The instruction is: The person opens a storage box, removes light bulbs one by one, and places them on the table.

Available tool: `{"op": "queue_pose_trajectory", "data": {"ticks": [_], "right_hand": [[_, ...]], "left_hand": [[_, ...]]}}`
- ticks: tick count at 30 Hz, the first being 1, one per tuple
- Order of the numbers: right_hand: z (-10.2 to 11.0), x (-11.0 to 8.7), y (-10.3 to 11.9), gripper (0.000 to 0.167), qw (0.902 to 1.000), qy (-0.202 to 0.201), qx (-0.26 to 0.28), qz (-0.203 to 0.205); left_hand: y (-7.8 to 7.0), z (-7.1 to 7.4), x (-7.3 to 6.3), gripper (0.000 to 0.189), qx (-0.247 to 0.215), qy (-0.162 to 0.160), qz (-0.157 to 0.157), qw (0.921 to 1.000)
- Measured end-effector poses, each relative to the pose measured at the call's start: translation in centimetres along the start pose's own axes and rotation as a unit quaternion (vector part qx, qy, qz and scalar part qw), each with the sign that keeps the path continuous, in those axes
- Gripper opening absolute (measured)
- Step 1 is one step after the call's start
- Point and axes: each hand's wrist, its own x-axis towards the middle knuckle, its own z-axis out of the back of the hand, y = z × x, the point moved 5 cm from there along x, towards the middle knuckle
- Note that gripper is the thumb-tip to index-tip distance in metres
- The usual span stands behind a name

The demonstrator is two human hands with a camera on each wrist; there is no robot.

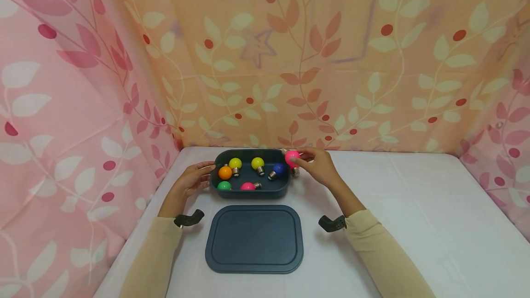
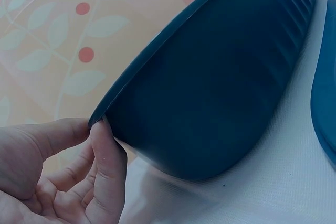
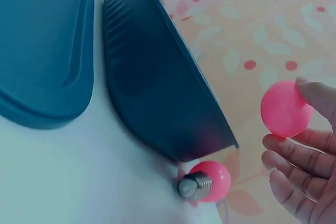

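Observation:
My left hand (image 1: 191, 181) pinches the left rim of a dark blue-grey plastic box (image 1: 250, 194), thumb and finger on its edge in the left wrist view. Inside the box lie several light bulbs: two yellow ones, an orange bulb (image 1: 225, 173), a blue bulb (image 1: 279, 169), a green bulb (image 1: 224, 186) and a pink bulb (image 1: 248, 186). Beside the box's right end, my right hand (image 1: 321, 165) holds another pink bulb (image 3: 286, 109) between thumb and fingers, up off the table. Below it a further pink bulb (image 3: 216, 180) lies on the table against the box's end, its metal base showing.
A matching flat lid (image 1: 254, 239) lies on the white-covered table (image 1: 406, 206) in front of the box. Patterned cloth (image 1: 306, 59) hangs behind the table and along both sides. Each wrist wears a black camera mount (image 1: 189, 218).

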Motion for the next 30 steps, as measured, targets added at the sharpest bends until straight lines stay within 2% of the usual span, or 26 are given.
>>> {"op": "queue_pose_trajectory", "data": {"ticks": [12, 23, 30], "right_hand": [[1.1, -0.2, -3.0, 0.049, 0.9981, -0.029, 0.015, -0.051], [1.4, -0.2, -4.7, 0.050, 0.9934, -0.053, 0.024, -0.099], [1.1, -0.4, -6.4, 0.049, 0.9896, -0.060, 0.031, -0.127]], "left_hand": [[0.1, 0.1, 0.1, 0.052, 0.007, -0.005, -0.004, 1.0000], [-0.5, -0.3, 0.0, 0.056, 0.014, 0.002, -0.009, 0.9999], [-0.2, -0.1, -0.2, 0.056, 0.021, 0.001, -0.005, 0.9998]]}}
